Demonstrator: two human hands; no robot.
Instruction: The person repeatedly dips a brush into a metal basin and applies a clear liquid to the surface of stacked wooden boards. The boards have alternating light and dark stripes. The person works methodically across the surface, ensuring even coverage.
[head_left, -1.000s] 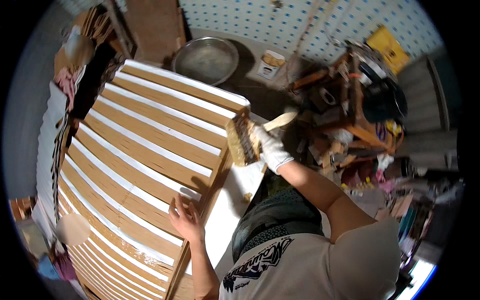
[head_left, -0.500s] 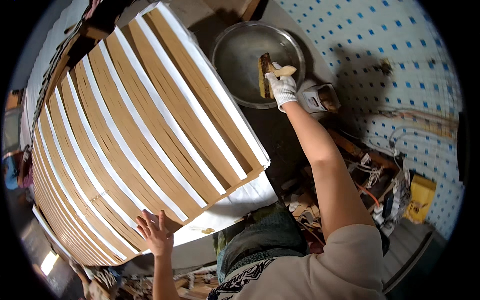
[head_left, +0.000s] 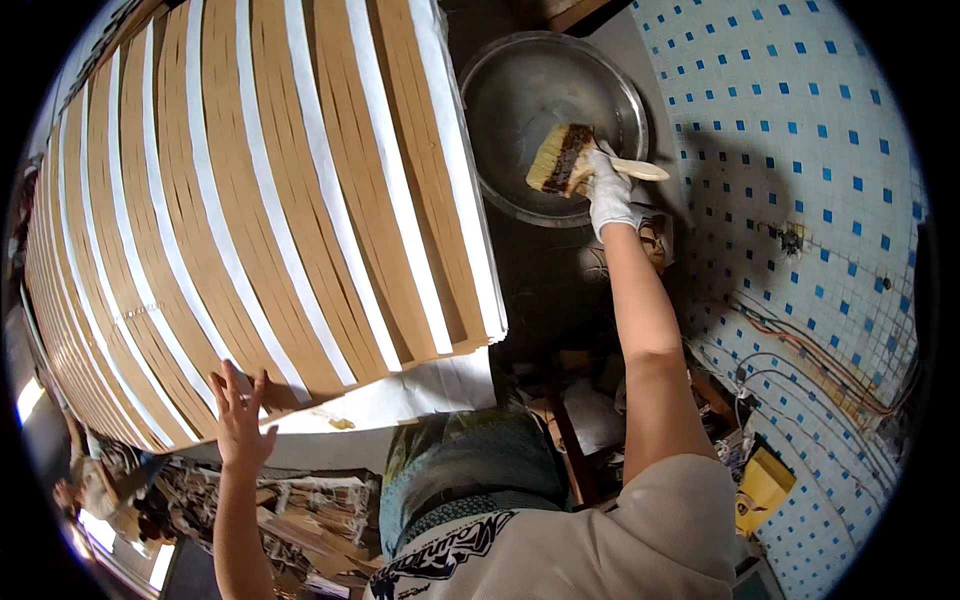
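Observation:
In a white glove, my right hand (head_left: 610, 190) is closed round the handle of a wide brush (head_left: 562, 160) with yellowish bristles and a dark brown band. The brush is over the right part of a round metal basin (head_left: 480, 165); whether it touches the inside I cannot tell. Bare and with its fingers spread, my left hand (head_left: 242, 415) rests at the near edge of a large stack of brown sheets (head_left: 270, 240) crossed by white strips (head_left: 268, 190). Nothing shows in that hand.
A blue-dotted tiled wall (head_left: 760, 90) stands at the right, with cables (head_left: 810, 350) along it. Beside the basin is a small box (head_left: 655, 240), partly hidden by my wrist. A yellow packet (head_left: 765, 490) and clutter lie lower right; scraps (head_left: 310, 520) lie lower left.
The brush has turned in my right hand, its bristles now pointing left over the basin. My view has shifted, moving the stack leftward in the picture. My left hand stays at the stack's edge.

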